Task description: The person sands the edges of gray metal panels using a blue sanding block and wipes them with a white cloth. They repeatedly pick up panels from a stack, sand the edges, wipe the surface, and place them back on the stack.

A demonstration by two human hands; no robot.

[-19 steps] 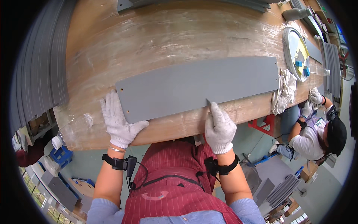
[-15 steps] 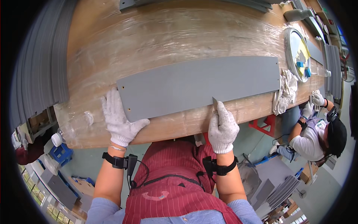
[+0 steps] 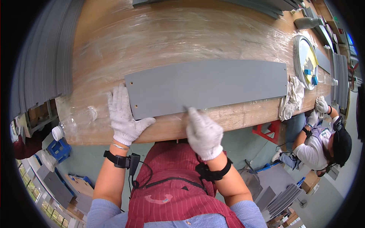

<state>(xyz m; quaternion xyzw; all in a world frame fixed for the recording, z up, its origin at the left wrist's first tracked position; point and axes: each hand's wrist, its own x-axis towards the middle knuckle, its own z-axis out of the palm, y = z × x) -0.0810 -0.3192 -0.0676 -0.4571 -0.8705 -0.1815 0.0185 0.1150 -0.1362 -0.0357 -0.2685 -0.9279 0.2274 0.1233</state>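
- Surface [image 3: 159, 45]: brown, wood-toned, wrapped in clear, wrinkled, glossy plastic
- Crumpled white cloth [image 3: 292, 99], soft and folded, just beside the grey panel's right end
- Grey panel [image 3: 213, 83]: long, flat, smooth and matte, two holes at its left end, smaller ones at its right; it lies near the surface's front edge
- Left hand [image 3: 124, 119], white-gloved, spread against the panel's left end, thumb wide
- Right hand [image 3: 205, 135], likewise gloved, blurred, curled around a small dark tool [image 3: 185, 108] at the panel's near edge
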